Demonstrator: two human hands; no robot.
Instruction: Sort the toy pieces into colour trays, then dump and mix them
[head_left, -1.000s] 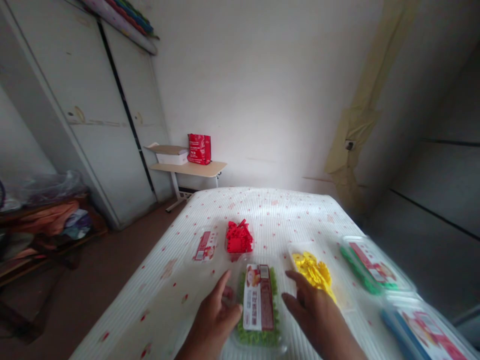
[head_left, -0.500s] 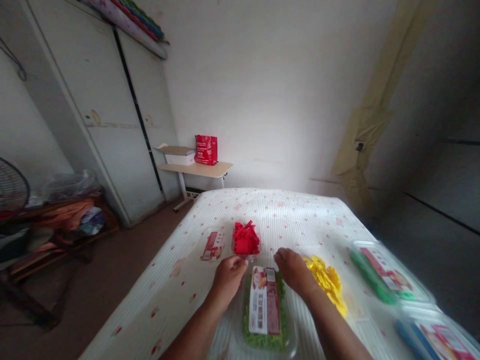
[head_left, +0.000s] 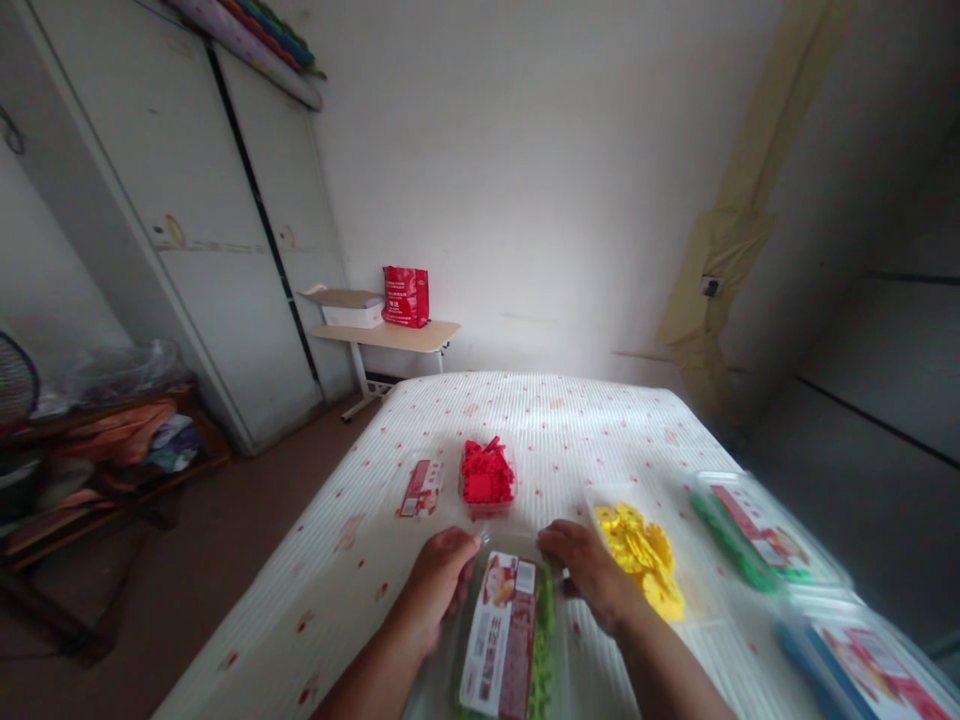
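1. Since a moment ago the green box point(head_left: 510, 640) has been tipped up off the bed point(head_left: 525, 410), its labelled lid now leaning toward the left, where before it lay flat.
2. That bed, covered in a white sheet with small red spots, carries everything else, and the green box sits at its near edge between the person's two arms.
3. Off to the right lie a blue box point(head_left: 862, 660) and a box of green pieces point(head_left: 750, 535), both with lids on.
4. Just right of the hands an open tray of yellow pieces point(head_left: 641, 555) rests on the sheet.
5. Beyond the hands stands an open tray of red pieces point(head_left: 487, 475), with its loose lid point(head_left: 421, 488) just to its left.
6. Curled around the far left corner of the green box, the left hand point(head_left: 439, 580) grips it.
7. Fingers bent, the right hand point(head_left: 589, 570) clasps the far right corner.
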